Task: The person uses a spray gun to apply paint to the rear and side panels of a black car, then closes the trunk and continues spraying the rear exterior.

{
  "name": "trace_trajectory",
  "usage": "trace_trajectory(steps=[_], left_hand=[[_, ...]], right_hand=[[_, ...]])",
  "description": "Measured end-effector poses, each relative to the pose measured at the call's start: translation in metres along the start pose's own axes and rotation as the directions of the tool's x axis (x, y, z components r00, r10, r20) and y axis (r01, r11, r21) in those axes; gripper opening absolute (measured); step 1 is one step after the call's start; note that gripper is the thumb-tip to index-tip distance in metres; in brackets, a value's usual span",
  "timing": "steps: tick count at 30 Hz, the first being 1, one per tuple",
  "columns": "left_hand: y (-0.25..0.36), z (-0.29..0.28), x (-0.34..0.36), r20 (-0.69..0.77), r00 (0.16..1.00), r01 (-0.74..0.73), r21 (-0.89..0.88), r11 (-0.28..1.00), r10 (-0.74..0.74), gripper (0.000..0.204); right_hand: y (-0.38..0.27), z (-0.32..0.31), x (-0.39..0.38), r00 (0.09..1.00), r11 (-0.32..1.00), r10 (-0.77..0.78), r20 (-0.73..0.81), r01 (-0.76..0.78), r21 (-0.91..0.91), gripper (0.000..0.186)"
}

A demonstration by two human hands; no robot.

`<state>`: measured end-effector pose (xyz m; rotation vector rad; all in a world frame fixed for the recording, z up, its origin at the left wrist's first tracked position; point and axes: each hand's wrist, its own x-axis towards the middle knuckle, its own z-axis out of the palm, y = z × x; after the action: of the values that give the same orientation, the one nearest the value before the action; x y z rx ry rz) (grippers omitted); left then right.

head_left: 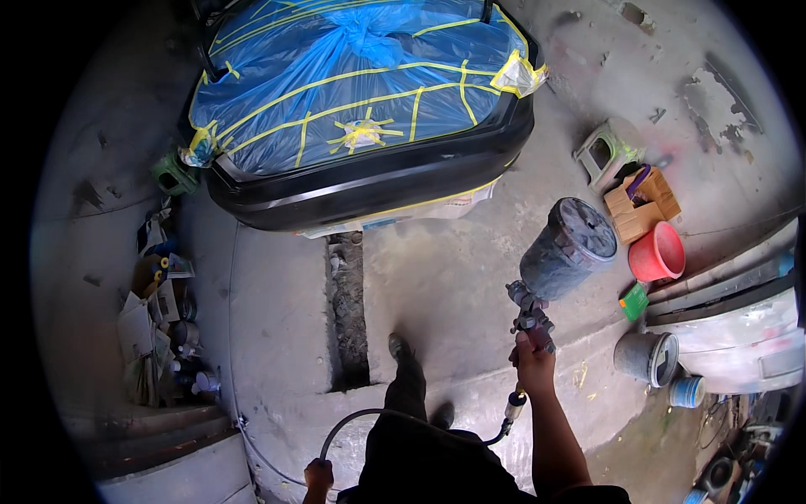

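Note:
My right hand [536,367] is wrapped round the grip of a spray gun [531,321], held out in front of me to the right. Below the grip, a small cylindrical fitting [514,406] joins the gun to a grey air hose [361,414]. The hose curves across my body to my left hand [319,476], whose fingers close round it low in the picture. Just beyond the gun stands a large grey lidded bucket [554,256], smeared with paint. Ahead is a vehicle end with a glossy black bumper [369,195]; blue plastic sheeting [285,109] covers it, fastened with yellow tape.
A narrow rubble-filled trench [348,311] cuts the concrete floor ahead of my feet. On the right are a plastic stool [606,160], cardboard box [635,220], red bucket [655,254] and grey bucket [642,356]. Papers and containers [151,336] clutter the left.

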<state>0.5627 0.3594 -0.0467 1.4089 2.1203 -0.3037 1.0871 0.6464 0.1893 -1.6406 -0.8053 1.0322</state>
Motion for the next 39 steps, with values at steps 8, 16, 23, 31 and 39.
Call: trace_trajectory(steps=[8,16,23,31,39], left_hand=[[0.078,-0.066,0.125,-0.013,0.999,-0.034,-0.191,0.981,0.032,0.029],[0.05,-0.072,0.169,0.248,0.889,-0.458,0.508,0.729,0.385,0.006],[0.12,-0.07,0.147,0.219,0.968,-0.198,0.371,0.907,0.122,0.016],[0.225,-0.083,0.139,0.243,0.968,0.094,-0.149,0.984,-0.056,0.03],[0.339,-0.096,0.168,0.421,0.903,0.193,-0.218,0.957,-0.086,0.029]], right_hand=[[0.041,0.111,0.14,0.993,0.999,-0.042,0.114,0.045,-0.022,0.017],[0.113,0.167,0.239,0.945,0.965,-0.149,0.292,0.203,-0.164,0.004],[0.169,0.157,0.29,0.962,0.988,0.089,0.257,-0.118,0.099,0.003],[0.194,0.107,0.357,0.949,0.988,0.057,0.309,-0.098,0.118,0.025],[0.222,0.008,0.431,0.965,0.983,0.062,-0.254,-0.014,0.183,0.016]])
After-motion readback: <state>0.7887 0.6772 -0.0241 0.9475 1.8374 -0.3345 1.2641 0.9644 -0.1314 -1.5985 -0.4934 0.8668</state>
